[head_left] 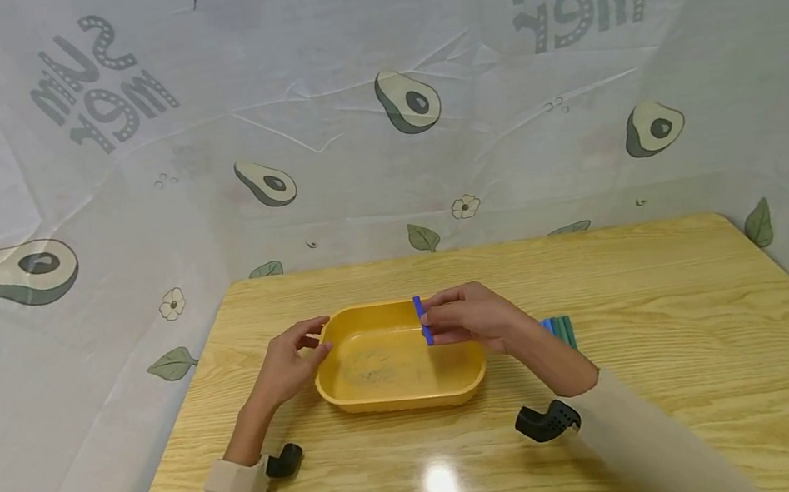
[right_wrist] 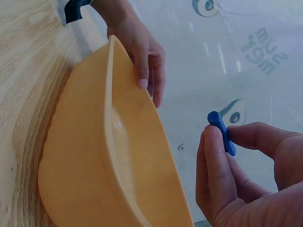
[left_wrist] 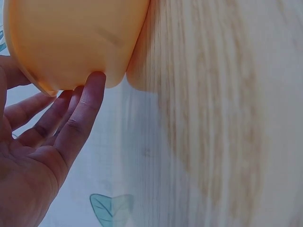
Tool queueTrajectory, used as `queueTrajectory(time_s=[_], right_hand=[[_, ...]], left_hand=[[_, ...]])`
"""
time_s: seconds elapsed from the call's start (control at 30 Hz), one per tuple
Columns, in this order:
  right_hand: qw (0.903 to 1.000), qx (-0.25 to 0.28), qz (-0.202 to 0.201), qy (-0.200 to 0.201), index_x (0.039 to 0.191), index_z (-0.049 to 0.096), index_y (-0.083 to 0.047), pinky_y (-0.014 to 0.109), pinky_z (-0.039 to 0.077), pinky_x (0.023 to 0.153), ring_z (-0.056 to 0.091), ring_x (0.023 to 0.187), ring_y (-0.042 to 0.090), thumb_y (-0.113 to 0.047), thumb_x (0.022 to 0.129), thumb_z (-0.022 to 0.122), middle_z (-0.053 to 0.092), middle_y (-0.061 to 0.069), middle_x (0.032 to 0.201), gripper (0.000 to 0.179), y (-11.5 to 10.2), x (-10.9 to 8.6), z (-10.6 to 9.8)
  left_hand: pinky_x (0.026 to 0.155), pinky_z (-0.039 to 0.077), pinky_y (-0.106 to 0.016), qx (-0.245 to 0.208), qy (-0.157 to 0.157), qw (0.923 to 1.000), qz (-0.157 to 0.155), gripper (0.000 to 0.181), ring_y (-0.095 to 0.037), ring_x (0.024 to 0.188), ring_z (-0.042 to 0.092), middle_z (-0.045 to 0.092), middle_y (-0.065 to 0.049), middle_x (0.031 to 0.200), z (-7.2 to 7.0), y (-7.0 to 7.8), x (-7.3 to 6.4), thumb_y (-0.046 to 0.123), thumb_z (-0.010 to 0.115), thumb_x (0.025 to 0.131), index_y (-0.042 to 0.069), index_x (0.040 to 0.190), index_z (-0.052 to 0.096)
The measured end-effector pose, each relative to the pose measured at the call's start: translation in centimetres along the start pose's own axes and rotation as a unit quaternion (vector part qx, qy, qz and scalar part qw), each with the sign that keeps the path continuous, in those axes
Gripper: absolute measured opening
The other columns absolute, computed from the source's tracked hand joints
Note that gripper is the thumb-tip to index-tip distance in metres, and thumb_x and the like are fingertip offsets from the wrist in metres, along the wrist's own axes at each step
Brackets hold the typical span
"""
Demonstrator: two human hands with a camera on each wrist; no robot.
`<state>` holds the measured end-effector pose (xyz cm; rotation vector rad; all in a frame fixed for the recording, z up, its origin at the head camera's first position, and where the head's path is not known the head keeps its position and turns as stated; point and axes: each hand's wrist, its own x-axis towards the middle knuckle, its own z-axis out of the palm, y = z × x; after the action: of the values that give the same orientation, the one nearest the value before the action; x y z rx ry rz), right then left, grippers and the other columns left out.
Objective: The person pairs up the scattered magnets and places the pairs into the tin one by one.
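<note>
A yellow plastic tub [head_left: 382, 374] with rounded corners and dark smudges on its floor stands on the wooden table. My left hand [head_left: 294, 363] holds its left end, thumb over the rim and fingers along the outer wall; the left wrist view shows those fingers [left_wrist: 78, 120] against the wall. Between thumb and fingertips, my right hand [head_left: 471, 315] pinches a short, slim blue stick [head_left: 424, 322] over the tub's right part. Up close in the right wrist view, the blue stick [right_wrist: 221, 132] has a blunt round end.
Several blue and green sticks [head_left: 562, 332] lie side by side on the table [head_left: 685, 323], partly hidden behind my right forearm. Black wrist mounts [head_left: 546, 422] sit at both cuffs. A printed sheet [head_left: 331, 120] hangs behind and beside the table.
</note>
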<state>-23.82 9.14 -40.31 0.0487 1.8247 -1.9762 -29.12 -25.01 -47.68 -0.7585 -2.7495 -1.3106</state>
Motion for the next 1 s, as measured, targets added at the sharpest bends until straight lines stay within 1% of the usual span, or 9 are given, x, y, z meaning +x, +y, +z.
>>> queueTrajectory(time_s=[0.13,0.27,0.37,0.47,0.7,0.83,1.0], right_hand=[[0.9999,-0.002,-0.012,0.001,0.135,0.055,0.006,0.036,0.057,0.087,0.073,0.089,0.018,-0.009,0.096,0.066,0.066,0.018,0.114,0.044,0.0,-1.4,-1.5],[0.9995,-0.014,-0.024,0.015,0.135,0.053,0.008,0.037,0.057,0.088,0.072,0.091,0.019,-0.01,0.096,0.066,0.066,0.015,0.114,0.045,0.2,-2.7,-2.9],[0.9989,-0.024,-0.029,0.03,0.135,0.053,0.008,0.036,0.057,0.088,0.072,0.097,0.024,-0.012,0.095,0.067,0.068,0.013,0.113,0.047,0.5,-3.4,-4.0],[0.9982,-0.027,-0.029,0.044,0.135,0.052,0.008,0.033,0.058,0.086,0.071,0.103,0.028,-0.014,0.095,0.068,0.068,0.014,0.115,0.048,0.8,-4.0,-5.2],[0.9965,-0.04,-0.032,0.067,0.137,0.049,0.008,0.031,0.058,0.086,0.072,0.094,0.019,-0.018,0.096,0.068,0.066,0.012,0.112,0.051,1.4,-5.7,-7.6],[0.9949,-0.055,-0.032,0.079,0.14,0.047,0.008,0.033,0.057,0.088,0.072,0.095,0.017,-0.019,0.097,0.067,0.066,0.009,0.112,0.055,1.8,-6.8,-9.1],[0.9909,-0.081,-0.04,0.099,0.143,0.042,0.009,0.03,0.057,0.087,0.07,0.098,0.013,-0.021,0.097,0.066,0.065,0.004,0.114,0.06,2.4,-8.0,-11.2]], left_hand=[[0.079,0.059,-0.034,0.004,0.002,0.9999,0.009,0.047,-0.03,0.105,0.067,0.062,-0.015,0.131,0.0,-0.1,0.0,0.024,0.068,0.096,0.013,0.141,0.057],[0.081,0.059,-0.038,0.007,0.001,0.9997,0.021,0.048,-0.03,0.106,0.067,0.06,-0.016,0.134,0.0,0.0,-0.1,0.026,0.067,0.097,0.011,0.142,0.056],[0.081,0.059,-0.039,0.007,0.0,0.9998,0.019,0.048,-0.03,0.105,0.067,0.061,-0.016,0.133,0.0,0.1,-0.1,0.026,0.066,0.097,0.012,0.142,0.056],[0.082,0.059,-0.04,0.008,0.0,0.9999,0.015,0.047,-0.029,0.106,0.066,0.061,-0.014,0.132,0.0,0.1,-0.1,0.027,0.066,0.097,0.013,0.141,0.056],[0.084,0.058,-0.04,0.008,-0.001,0.9998,0.018,0.046,-0.028,0.107,0.066,0.061,-0.012,0.133,0.1,0.1,-0.2,0.026,0.065,0.098,0.013,0.142,0.056],[0.081,0.059,-0.038,0.003,0.002,0.9998,0.019,0.045,-0.029,0.105,0.067,0.062,-0.014,0.131,0.2,0.1,-0.2,0.024,0.065,0.098,0.012,0.141,0.056],[0.083,0.058,-0.038,0.011,0.004,0.9998,0.016,0.045,-0.027,0.106,0.066,0.062,-0.012,0.132,0.1,0.3,-0.3,0.026,0.064,0.099,0.013,0.141,0.057]])
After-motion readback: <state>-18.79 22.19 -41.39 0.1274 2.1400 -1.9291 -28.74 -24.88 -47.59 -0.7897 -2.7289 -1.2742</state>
